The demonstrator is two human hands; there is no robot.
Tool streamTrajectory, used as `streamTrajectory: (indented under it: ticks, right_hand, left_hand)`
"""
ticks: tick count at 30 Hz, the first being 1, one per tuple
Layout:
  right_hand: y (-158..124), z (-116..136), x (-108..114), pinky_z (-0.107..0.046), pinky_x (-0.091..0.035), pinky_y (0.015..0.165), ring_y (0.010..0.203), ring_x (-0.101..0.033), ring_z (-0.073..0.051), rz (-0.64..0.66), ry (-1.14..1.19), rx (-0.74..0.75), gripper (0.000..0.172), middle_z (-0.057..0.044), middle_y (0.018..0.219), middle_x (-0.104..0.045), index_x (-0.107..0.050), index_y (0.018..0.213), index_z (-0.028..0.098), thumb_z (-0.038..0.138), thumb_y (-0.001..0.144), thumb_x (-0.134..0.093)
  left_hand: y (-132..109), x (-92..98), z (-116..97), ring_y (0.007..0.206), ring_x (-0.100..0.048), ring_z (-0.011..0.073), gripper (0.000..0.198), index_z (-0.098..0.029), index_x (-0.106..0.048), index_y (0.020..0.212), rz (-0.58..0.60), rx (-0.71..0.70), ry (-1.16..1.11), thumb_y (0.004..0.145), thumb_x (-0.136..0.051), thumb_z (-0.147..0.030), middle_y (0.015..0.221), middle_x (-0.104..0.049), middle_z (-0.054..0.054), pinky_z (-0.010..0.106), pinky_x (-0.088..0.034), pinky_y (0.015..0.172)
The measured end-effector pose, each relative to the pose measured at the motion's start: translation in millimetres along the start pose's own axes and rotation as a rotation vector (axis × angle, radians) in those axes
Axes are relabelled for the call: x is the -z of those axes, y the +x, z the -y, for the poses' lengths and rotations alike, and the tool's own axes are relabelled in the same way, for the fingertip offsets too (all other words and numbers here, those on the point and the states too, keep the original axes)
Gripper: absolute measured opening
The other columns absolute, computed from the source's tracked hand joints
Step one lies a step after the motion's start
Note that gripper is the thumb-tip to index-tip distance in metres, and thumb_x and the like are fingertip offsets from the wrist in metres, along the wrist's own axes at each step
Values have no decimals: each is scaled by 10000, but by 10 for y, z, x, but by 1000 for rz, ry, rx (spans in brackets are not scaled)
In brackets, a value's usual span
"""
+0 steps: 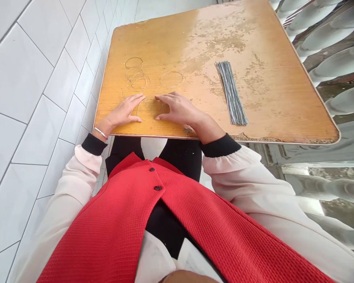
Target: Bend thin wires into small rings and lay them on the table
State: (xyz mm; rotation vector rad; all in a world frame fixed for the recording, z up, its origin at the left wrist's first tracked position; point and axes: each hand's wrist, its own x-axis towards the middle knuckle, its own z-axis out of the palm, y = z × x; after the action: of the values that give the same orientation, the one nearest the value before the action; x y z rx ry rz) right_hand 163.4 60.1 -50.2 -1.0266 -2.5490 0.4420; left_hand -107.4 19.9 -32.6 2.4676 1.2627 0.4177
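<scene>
Our L hand (124,112) & R hand (179,110) lie flat, apart, no grip, fingertips on a thin wire loop (149,108) just inside the table's near edge (153,136). More wire loops (138,82) sit farther on, L of centre. Bundle of straight grey wires (231,92) lies well to R on the worn wooden tabletop (253,47), with wide room beyond. White tile wall (32,98) runs close along L edge.

Indoor craft corner: white-tiled wall (32,98), ribbed glass panel (336,47), worn wooden table (283,98) bearing wire bundle (231,92), wire rings (171,79).
</scene>
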Motion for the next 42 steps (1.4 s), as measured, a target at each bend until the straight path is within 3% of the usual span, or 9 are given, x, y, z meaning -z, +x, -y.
streamTrajectory:
  ticks: [10, 25, 34, 42]
  right_hand:
    - [-20, -20, -67, -601, -455, 1068, 1232, -600, -401, -71, 73, 53, 669, -155, 1364, -665, -612, 1413, 184, 406, 796, -747]
    - [-36, 23, -74, -574, -465, 1049, 1163, -637, -374, -70, 102, 36, 589, -131, 1268, -713, -649, 1367, 205, 395, 814, -717]
    - [-57, 58, -68, -611, -434, 1100, 1255, -593, -376, -95, 128, 31, 514, -110, 1362, -673, -682, 1331, 247, 409, 843, -689]
    - [-110, 110, 18, -626, -457, 1069, 1225, -585, -371, -99, 133, 2, 380, -78, 1307, -688, -746, 1215, 310, 388, 848, -682]
  left_hand:
    - [136, 10, -95, 1439, -450, 375, 749, -178, -479, 1494, 53, 14, 69, 883, -684, -559, 1496, -555, 172, 552, -345, 1207]
    - [136, -167, -138, 1327, -540, 355, 659, -123, -527, 1440, -75, -15, 168, 949, -568, -561, 1424, -612, 195, 550, -419, 1138]
    - [3, -106, -226, 1401, -499, 332, 695, -146, -507, 1471, -67, -10, 113, 959, -512, -616, 1507, -553, 183, 528, -377, 1196]
    - [-173, 27, -184, 1380, -534, 258, 435, -207, -600, 1387, -140, 7, 25, 1027, -456, -404, 1468, -607, 120, 483, -387, 1198]
